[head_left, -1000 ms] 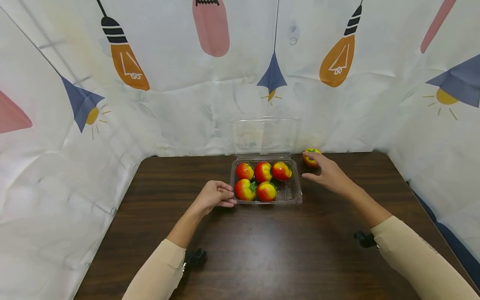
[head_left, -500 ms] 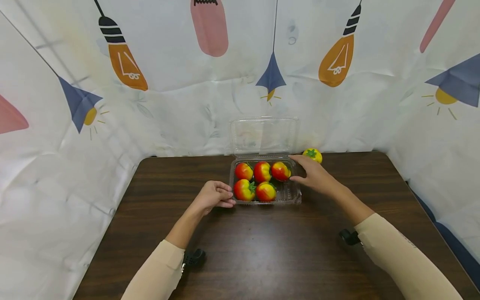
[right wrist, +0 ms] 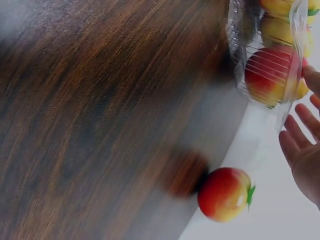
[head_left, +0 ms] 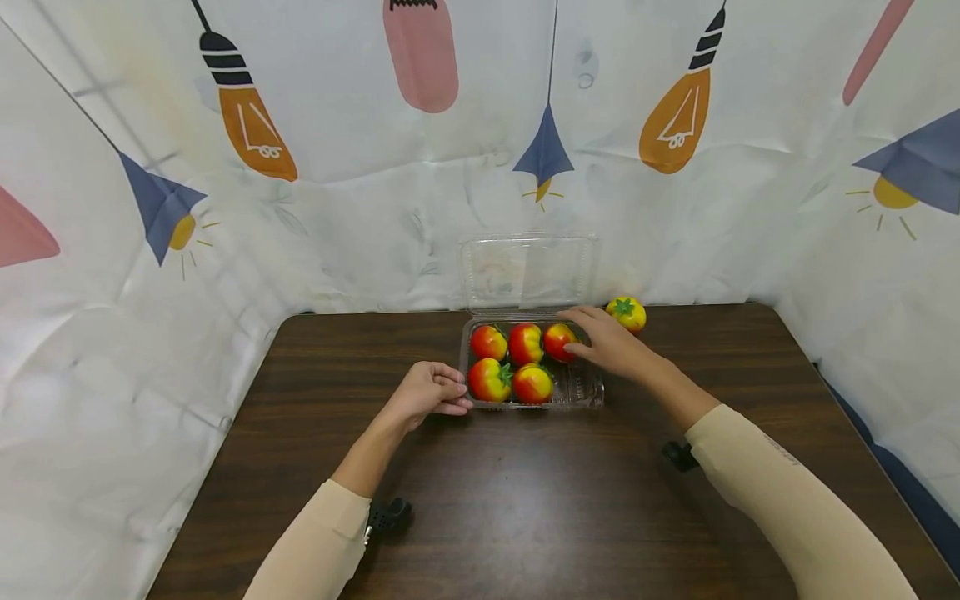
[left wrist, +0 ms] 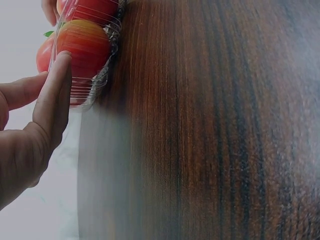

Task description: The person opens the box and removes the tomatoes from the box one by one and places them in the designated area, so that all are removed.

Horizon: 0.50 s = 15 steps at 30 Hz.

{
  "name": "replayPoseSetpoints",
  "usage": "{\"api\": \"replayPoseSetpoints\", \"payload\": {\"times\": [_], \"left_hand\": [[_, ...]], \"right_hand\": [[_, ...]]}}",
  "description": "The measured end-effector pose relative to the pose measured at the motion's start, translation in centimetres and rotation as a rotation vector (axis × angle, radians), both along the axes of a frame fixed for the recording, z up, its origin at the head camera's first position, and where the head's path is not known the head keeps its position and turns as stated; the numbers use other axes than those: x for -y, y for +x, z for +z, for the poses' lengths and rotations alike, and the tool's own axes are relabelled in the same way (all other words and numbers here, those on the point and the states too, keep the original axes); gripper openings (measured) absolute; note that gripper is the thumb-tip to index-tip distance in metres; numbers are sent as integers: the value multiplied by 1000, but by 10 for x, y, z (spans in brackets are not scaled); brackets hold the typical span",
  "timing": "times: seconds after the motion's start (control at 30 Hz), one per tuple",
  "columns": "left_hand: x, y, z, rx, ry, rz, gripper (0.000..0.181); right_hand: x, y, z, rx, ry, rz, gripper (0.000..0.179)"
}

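A clear plastic clamshell container (head_left: 576, 390) sits on the table with its lid raised, holding several red-and-yellow tomatoes. My left hand (head_left: 426, 393) pinches its near left corner, thumb and fingertips on either side of the rim, as the left wrist view confirms. My right hand (head_left: 617, 343) reaches over the right side. Its fingers are spread around the back right tomato (head_left: 556, 339), with the thumb (right wrist: 312, 79) right at its surface in the right wrist view. Behind that hand, one loose tomato (head_left: 627, 312) stands outside the container, leaves upward.
The raised lid (head_left: 528, 271) leans near a white curtain (head_left: 360, 250) printed with lamps and bulbs. Dark brown wooden table (head_left: 495, 517) runs to the curtain at the back. A black wrist camera (head_left: 678, 456) hangs below the right sleeve.
My right hand has left the loose tomato and moved left, over the container to its back right tomato. The left hand stays at the container's corner.
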<state>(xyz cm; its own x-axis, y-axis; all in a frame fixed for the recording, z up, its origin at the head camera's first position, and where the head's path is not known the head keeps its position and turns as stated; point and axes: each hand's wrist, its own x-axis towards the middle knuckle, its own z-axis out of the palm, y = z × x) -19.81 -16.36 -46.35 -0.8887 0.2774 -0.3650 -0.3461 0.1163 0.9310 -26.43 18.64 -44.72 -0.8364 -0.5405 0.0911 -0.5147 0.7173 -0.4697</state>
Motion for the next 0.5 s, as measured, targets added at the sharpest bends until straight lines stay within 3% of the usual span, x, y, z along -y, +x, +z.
{"api": "replayPoseSetpoints", "payload": {"times": [0.5], "left_hand": [[-1, 0, -2, 3, -1, 10, 23]], "right_hand": [[11, -1, -2, 47, 41, -3, 55]]}}
